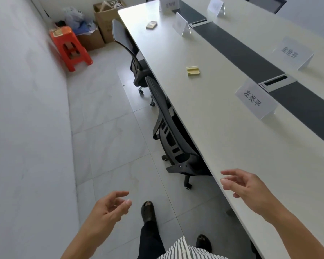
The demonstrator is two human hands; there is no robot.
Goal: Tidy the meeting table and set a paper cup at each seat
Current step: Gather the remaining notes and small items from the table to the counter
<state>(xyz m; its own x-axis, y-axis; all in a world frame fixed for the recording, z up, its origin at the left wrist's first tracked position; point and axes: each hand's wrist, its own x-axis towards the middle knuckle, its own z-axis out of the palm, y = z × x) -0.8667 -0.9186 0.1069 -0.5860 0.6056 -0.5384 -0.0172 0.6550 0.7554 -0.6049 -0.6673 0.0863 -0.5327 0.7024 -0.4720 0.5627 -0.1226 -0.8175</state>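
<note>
Tabletop [223, 128] clutter, a yellow notepad [193, 70], lies well beyond both grips. Right hand [245, 186] is held spread over the near edge; left hand [108, 208] is spread, empty, above open floor [108, 128].

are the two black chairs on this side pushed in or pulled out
Pushed in. Both the near chair and the far chair have their backs close against the table edge, seats hidden beneath it.
</note>
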